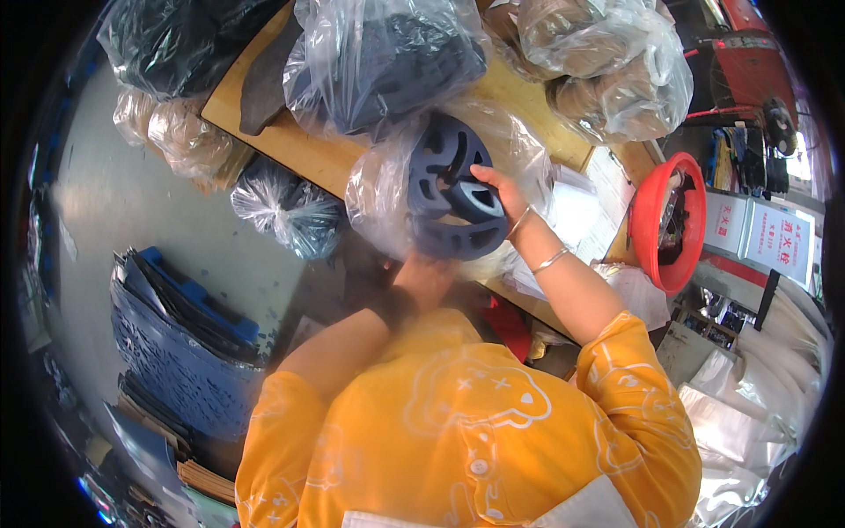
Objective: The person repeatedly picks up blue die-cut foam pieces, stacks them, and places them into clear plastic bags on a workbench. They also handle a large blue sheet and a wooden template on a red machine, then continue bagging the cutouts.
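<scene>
Shell [451, 195], dark blue, curved and cut through with slots, held up over the near edge of the wooden table [304, 158]. Right hand [503, 195]: closed on the right side of the shell, thumb laid over the outer surface, remaining fingers out of sight behind. Metal bangles [552, 260] worn at the right wrist. Left hand [429, 267]: also at the near edge of the table, just under the shell, blurred and largely hidden; cannot tell whether gripping or merely touching.

Crumpled clear plastic [378, 198] on the table, directly behind the shell. Large clear bag [387, 66] with dark contents, set farther back on the table. Dark grey piece [267, 84] lying on the table, left of that bag. Brown-filled bags [616, 79] toward the table's far right. White papers [576, 207] spread on the right part of the table. Red bowl [642, 220] with small dark contents, at the table's right end. Pale box [748, 233] with red lettering, beyond that same end. Knotted bag [286, 211] of dark material, just off the table's left side. Stacked blue sheets [180, 352], well to the left of the table, on its near side.
</scene>
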{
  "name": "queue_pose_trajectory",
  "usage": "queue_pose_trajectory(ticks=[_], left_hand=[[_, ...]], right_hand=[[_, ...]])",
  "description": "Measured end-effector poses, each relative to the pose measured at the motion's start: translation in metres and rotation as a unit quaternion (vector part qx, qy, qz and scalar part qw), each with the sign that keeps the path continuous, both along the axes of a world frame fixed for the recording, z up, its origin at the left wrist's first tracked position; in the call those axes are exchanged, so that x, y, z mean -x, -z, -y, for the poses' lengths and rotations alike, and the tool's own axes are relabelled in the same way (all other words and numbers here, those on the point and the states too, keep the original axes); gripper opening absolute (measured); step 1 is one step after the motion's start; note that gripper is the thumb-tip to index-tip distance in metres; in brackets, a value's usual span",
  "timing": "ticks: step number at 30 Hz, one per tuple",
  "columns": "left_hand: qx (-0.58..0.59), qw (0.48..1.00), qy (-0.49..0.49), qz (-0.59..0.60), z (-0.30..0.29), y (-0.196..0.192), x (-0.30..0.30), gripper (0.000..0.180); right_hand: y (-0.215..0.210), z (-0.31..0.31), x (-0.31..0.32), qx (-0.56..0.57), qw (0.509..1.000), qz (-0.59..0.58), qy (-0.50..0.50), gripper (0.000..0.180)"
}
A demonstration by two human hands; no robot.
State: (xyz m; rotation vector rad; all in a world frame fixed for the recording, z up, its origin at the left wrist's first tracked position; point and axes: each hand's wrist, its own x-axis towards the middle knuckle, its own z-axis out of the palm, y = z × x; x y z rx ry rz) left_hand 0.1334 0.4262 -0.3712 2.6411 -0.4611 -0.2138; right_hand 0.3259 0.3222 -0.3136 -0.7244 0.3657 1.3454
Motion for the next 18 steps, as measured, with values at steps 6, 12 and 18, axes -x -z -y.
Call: queue_pose_trajectory(ticks=[6,12,18], left_hand=[[0.046,0.983,0.067,-0.164,-0.016,-0.046,-0.008,0.053],[0.388,0.914,-0.091,-0.075,-0.058,-0.094,-0.001,0.048],[0.574,0.582,-0.558,-0.143,-0.092,-0.002,-0.016,0.05]], right_hand=[[0.05,0.019,0.021,0.061,0.998,-0.016,0.0,0.045],[0.077,0.024,0.028,0.075,0.996,-0.045,0.015,0.043],[0.073,0.016,0.038,0.058,0.998,-0.01,0.039,0.043]])
